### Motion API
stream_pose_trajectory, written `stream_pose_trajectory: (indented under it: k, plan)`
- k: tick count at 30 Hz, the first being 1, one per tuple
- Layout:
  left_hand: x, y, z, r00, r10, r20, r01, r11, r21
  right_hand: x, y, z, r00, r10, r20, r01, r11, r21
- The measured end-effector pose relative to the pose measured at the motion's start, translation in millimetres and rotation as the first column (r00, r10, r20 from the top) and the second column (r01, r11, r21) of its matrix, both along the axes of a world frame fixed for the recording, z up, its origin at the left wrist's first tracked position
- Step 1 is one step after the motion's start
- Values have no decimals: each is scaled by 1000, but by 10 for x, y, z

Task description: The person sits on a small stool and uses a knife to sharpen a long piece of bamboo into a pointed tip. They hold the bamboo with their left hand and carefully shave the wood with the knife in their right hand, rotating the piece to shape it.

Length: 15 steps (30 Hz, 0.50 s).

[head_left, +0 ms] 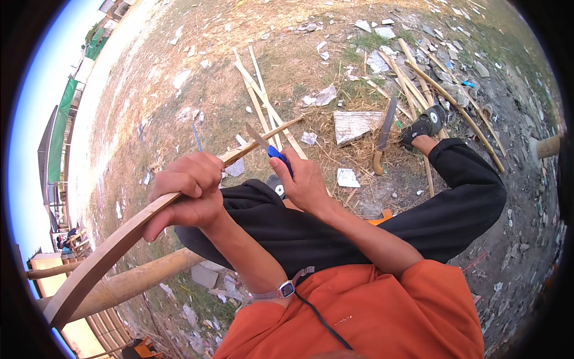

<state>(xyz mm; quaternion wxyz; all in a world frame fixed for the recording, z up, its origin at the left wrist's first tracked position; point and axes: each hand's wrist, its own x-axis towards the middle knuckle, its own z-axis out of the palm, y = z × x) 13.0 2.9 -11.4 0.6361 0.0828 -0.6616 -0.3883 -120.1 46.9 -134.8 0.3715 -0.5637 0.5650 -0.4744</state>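
Observation:
My left hand is wrapped round a long bamboo strip, which slants from the lower left up to a thin tip at the middle of the view. The fingers of my right hand close on a small knife with a blue handle. Its blade crosses the strip between my left hand and the tip; whether it bites into the bamboo I cannot tell. Both hands are above my dark-trousered legs, and the left wrist wears a watch.
Thin split strips lie crossed on the ground ahead. To the right, a machete rests beside a pale wood block, near my shoe and more poles. A thick bamboo pole runs along my left. Paper scraps and rubble litter the dirt.

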Motion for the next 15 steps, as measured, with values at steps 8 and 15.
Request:
stream_pose_trajectory:
  k: [8,15]
  plan:
    - [-67,-21,45,998,31,-63,-33,998,-44,-14,84,219,968,-5,251,-23,994,109]
    - [-37,-99,45,995,-69,-72,62,994,-95,-74,-121,-346,997,15,-79,14,938,346]
